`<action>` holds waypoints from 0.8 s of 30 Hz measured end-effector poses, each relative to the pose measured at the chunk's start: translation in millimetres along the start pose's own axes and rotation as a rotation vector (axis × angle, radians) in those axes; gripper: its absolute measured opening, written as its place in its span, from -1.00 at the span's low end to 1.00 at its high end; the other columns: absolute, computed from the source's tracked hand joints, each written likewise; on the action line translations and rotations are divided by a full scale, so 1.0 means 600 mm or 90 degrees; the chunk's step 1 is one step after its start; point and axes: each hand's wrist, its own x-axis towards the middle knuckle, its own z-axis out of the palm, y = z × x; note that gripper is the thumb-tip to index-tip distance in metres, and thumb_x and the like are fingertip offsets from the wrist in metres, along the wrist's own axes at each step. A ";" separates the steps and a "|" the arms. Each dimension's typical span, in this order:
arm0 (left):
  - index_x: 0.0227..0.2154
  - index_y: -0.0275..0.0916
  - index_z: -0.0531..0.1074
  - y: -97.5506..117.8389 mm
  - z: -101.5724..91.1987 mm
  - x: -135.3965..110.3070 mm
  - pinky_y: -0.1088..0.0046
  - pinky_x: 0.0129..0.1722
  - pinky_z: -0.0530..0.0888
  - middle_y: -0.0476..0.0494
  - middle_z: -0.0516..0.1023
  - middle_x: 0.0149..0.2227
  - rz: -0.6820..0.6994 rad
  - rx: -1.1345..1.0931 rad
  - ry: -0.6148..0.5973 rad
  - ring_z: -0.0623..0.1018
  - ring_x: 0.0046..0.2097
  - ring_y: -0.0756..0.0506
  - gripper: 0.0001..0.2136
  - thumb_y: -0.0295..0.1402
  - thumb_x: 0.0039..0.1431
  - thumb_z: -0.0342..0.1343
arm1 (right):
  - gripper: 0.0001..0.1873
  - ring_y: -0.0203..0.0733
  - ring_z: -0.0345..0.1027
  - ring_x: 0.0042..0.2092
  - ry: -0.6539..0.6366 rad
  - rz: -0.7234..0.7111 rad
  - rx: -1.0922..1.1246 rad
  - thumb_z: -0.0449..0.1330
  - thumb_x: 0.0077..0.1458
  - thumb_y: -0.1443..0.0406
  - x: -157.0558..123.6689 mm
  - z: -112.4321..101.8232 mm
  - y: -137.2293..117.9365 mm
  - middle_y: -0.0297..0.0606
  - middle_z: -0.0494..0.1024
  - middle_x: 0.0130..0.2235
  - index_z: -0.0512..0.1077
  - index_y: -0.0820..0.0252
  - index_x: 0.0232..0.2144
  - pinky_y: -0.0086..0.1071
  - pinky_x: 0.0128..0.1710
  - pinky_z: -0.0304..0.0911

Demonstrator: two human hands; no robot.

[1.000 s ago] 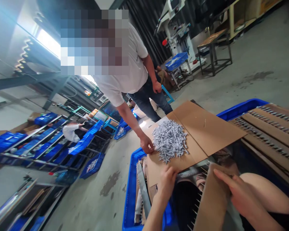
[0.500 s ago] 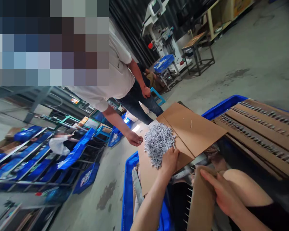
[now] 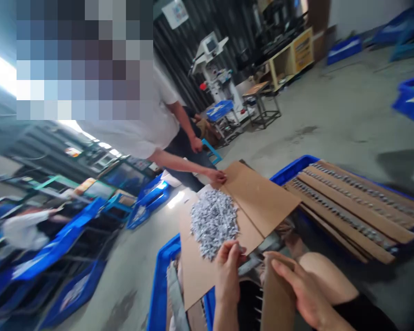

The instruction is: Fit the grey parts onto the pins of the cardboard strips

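A heap of small grey metal parts [image 3: 213, 219] lies on a flat cardboard sheet [image 3: 258, 195] across a blue crate [image 3: 160, 285]. My left hand [image 3: 228, 266] sits at the near edge of the heap, fingers pinched together on a small part. My right hand [image 3: 298, 287] grips the top edge of an upright cardboard strip [image 3: 275, 299] studded with pins, held over my knee [image 3: 326, 280]. A co-worker in a white shirt [image 3: 138, 133] stands across from me, one hand [image 3: 216, 176] on the far edge of the sheet.
A second blue crate [image 3: 290, 169] to the right holds stacked cardboard strips [image 3: 352, 207] lined with metal pins. Blue bins and racks [image 3: 65, 248] fill the left side. A white machine [image 3: 212, 62] and workbenches [image 3: 262, 94] stand at the back across bare concrete floor.
My left hand pulled back from the heap toward me and pinched shut. The co-worker's hand moved from the heap's left side to the sheet's far edge. The camera swung right.
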 end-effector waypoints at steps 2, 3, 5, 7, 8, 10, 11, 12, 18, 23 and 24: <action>-0.47 -0.28 0.47 0.006 0.032 -0.020 0.52 -0.43 0.45 -0.04 0.49 -0.54 -0.041 -0.078 -0.008 0.51 -0.45 -0.02 -0.60 -0.05 -0.23 0.36 | -0.69 0.08 0.53 -0.19 -0.027 0.064 -0.004 0.42 -0.33 0.10 0.007 -0.026 -0.008 -0.22 0.70 -0.40 0.64 0.12 -0.46 -0.26 -0.22 0.39; -0.47 -0.29 0.46 0.005 0.043 -0.024 0.53 -0.44 0.45 -0.04 0.49 -0.54 -0.054 -0.108 -0.018 0.52 -0.45 -0.02 -0.60 -0.06 -0.23 0.37 | -0.68 0.10 0.53 -0.18 -0.027 0.075 -0.009 0.43 -0.35 0.11 0.014 -0.040 -0.008 -0.21 0.70 -0.40 0.64 0.12 -0.45 -0.26 -0.22 0.40; -0.45 -0.29 0.44 -0.003 0.055 -0.023 0.56 -0.43 0.44 -0.04 0.50 -0.54 -0.072 -0.143 -0.048 0.53 -0.43 -0.01 -0.62 -0.10 -0.19 0.37 | -0.69 0.11 0.53 -0.14 -0.039 0.076 -0.038 0.43 -0.33 0.12 0.027 -0.063 -0.002 -0.21 0.71 -0.38 0.64 0.12 -0.44 -0.26 -0.19 0.40; -0.43 -0.30 0.42 -0.011 0.056 -0.021 0.59 -0.42 0.44 -0.05 0.51 -0.52 -0.081 -0.148 -0.075 0.53 -0.42 0.00 -0.65 -0.14 -0.13 0.36 | -0.70 0.10 0.52 -0.11 -0.055 0.061 -0.055 0.40 -0.24 0.13 0.033 -0.075 0.006 -0.22 0.71 -0.35 0.64 0.10 -0.38 -0.26 -0.16 0.40; -0.42 -0.30 0.42 -0.012 0.055 -0.020 0.59 -0.43 0.44 -0.05 0.52 -0.52 -0.084 -0.144 -0.080 0.54 -0.42 0.01 -0.66 -0.16 -0.12 0.36 | -0.69 0.11 0.53 -0.11 -0.071 0.060 -0.060 0.38 -0.20 0.12 0.033 -0.076 0.007 -0.22 0.71 -0.34 0.63 0.10 -0.35 -0.24 -0.14 0.40; -0.43 -0.29 0.40 -0.010 0.056 -0.021 0.59 -0.45 0.44 -0.03 0.51 -0.54 -0.095 -0.137 -0.070 0.53 -0.45 0.01 -0.63 -0.14 -0.15 0.37 | -0.68 0.14 0.53 -0.10 -0.088 0.065 -0.070 0.36 -0.18 0.11 0.029 -0.072 0.004 -0.21 0.71 -0.32 0.63 0.10 -0.32 -0.18 -0.11 0.40; -0.44 -0.29 0.39 -0.007 0.059 -0.023 0.60 -0.48 0.43 -0.01 0.50 -0.56 -0.103 -0.139 -0.059 0.52 -0.48 0.01 -0.60 -0.11 -0.20 0.39 | -0.67 0.17 0.52 -0.09 -0.087 0.071 -0.079 0.36 -0.21 0.11 0.027 -0.069 0.000 -0.20 0.71 -0.31 0.63 0.09 -0.33 -0.16 -0.10 0.41; -0.46 -0.29 0.38 -0.005 0.064 -0.025 0.60 -0.50 0.42 0.00 0.48 -0.59 -0.114 -0.146 -0.049 0.51 -0.51 0.02 -0.57 -0.08 -0.25 0.40 | -0.67 0.19 0.51 -0.07 -0.074 0.078 -0.089 0.37 -0.26 0.11 0.026 -0.067 -0.003 -0.19 0.72 -0.30 0.64 0.08 -0.36 -0.16 -0.10 0.41; -0.42 -0.29 0.39 -0.047 0.086 -0.023 0.58 -0.49 0.42 -0.02 0.49 -0.54 -0.131 -0.201 -0.068 0.54 -0.49 -0.01 -0.59 -0.10 -0.19 0.38 | -0.70 0.20 0.51 -0.07 -0.011 0.108 -0.119 0.40 -0.36 0.15 0.050 -0.099 0.010 -0.26 0.72 -0.29 0.64 0.03 -0.43 -0.25 -0.24 0.48; -0.35 -0.30 0.39 -0.075 0.069 -0.023 0.55 -0.39 0.45 -0.07 0.53 -0.43 -0.088 -0.216 -0.063 0.57 -0.38 -0.03 -0.74 -0.22 0.04 0.27 | -0.69 0.20 0.51 -0.06 -0.080 0.074 -0.116 0.37 -0.20 0.16 0.047 -0.103 0.024 -0.22 0.71 -0.22 0.63 0.07 -0.30 -0.17 -0.16 0.47; -0.36 -0.30 0.39 -0.072 0.066 -0.025 0.55 -0.39 0.45 -0.06 0.52 -0.44 -0.088 -0.219 -0.060 0.58 -0.37 -0.03 -0.75 -0.24 0.04 0.28 | -0.70 0.18 0.52 -0.08 -0.081 0.065 -0.110 0.36 -0.17 0.15 0.044 -0.099 0.024 -0.21 0.71 -0.24 0.63 0.07 -0.30 -0.18 -0.16 0.47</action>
